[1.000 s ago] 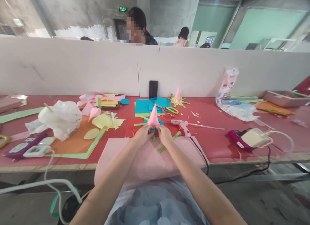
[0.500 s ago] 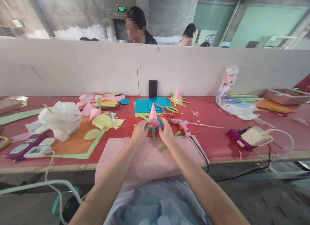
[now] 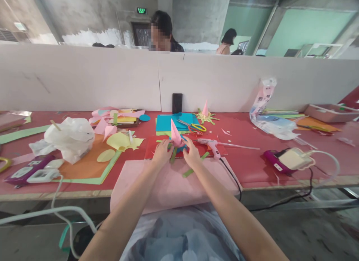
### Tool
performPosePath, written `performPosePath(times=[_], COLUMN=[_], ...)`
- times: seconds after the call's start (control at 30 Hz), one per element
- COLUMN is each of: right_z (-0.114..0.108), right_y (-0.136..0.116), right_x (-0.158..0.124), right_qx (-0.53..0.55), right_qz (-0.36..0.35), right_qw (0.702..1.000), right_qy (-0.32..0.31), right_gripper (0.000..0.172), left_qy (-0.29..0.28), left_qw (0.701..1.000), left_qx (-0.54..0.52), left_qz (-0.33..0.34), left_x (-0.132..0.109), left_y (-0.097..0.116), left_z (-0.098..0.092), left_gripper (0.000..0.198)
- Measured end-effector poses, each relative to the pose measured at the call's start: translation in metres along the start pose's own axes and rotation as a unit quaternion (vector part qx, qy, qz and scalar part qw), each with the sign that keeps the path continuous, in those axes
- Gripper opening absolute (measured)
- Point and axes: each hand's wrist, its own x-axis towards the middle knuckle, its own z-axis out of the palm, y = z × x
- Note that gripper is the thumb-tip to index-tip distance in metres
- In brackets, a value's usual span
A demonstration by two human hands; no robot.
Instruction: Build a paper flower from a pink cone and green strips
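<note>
The fingers of the left hand (image 3: 162, 152) and the right hand (image 3: 191, 153) are closed on the base of a pink paper cone (image 3: 175, 134), which leans with its tip to the left, over a red sheet (image 3: 153, 146). A blue disc (image 3: 183, 145) and green strips (image 3: 174, 154) sit under the cone. Just right of the cone lies a glue gun (image 3: 211, 145); behind the cone are scissors (image 3: 193, 127) on blue paper (image 3: 165, 122). In front of the cone, a pink sheet (image 3: 168, 184) hangs over the edge of the red table (image 3: 246, 160). Far right of the cone, a tray (image 3: 327, 115) holds something I cannot tell. A white partition (image 3: 84, 77) closes the back.
</note>
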Motion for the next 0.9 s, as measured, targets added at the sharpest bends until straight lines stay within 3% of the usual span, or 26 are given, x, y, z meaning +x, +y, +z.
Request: performPosePath(times=[0.4, 0.6, 0.73, 0.9], right_z=[-0.001, -0.01, -0.017, -0.019], right_y=[-0.002, 0.002, 0.007, 0.006], right_x=[-0.001, 0.0, 0.0, 0.0], right_qx=[-0.001, 0.01, 0.02, 0.028], right_qz=[0.01, 0.03, 0.042, 0.054], right_qw=[1.0, 0.994, 0.985, 0.985], right_qy=[0.013, 0.102, 0.168, 0.164], right_gripper=[0.05, 0.041, 0.037, 0.036], left_qy=[0.015, -0.021, -0.053, -0.067], left_qw=[1.0, 0.999, 0.997, 0.995], left_qx=[-0.008, 0.037, 0.044, 0.054], left_qz=[-0.008, -0.034, -0.035, -0.047], left_x=[0.001, 0.0, -0.001, -0.001], left_y=[-0.003, -0.009, -0.006, -0.001], left_z=[0.004, 0.009, 0.007, 0.003], left_gripper=[0.037, 0.056, 0.057, 0.052])
